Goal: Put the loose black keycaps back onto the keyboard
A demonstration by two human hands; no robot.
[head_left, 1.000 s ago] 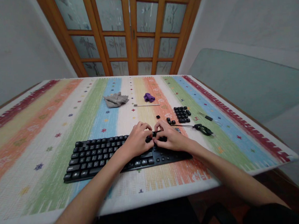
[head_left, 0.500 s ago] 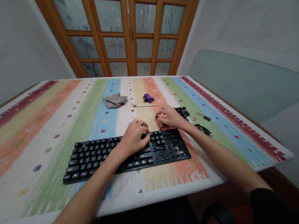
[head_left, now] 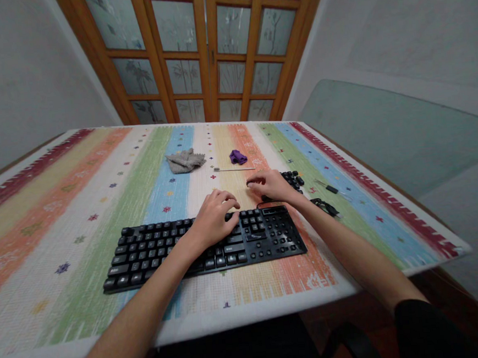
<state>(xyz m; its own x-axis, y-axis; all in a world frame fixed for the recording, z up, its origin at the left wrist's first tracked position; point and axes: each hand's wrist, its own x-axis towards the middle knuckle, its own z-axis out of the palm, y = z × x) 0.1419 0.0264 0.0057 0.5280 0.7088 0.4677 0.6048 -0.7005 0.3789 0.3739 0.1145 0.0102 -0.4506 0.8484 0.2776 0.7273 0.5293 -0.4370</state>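
Note:
A black keyboard lies across the front of the table, and the number pad at its right end shows bare switches without keycaps. My left hand rests on its upper edge, fingers bent and apart, with nothing visible in them. Just behind the keyboard's right end, my right hand is closed in a pinch. A small dark piece, apparently a keycap, shows at its fingertips. Several loose black keycaps lie beyond the right hand, partly hidden by it.
A grey cloth, a purple cloth and a thin toothbrush-like stick lie farther back. To the right are a coiled black cable and a small black-handled tool. A striped cloth covers the table.
My right hand has turned slightly and its fingertips have shifted a little left, with the small dark piece now less visible. My left hand stays on the keyboard.

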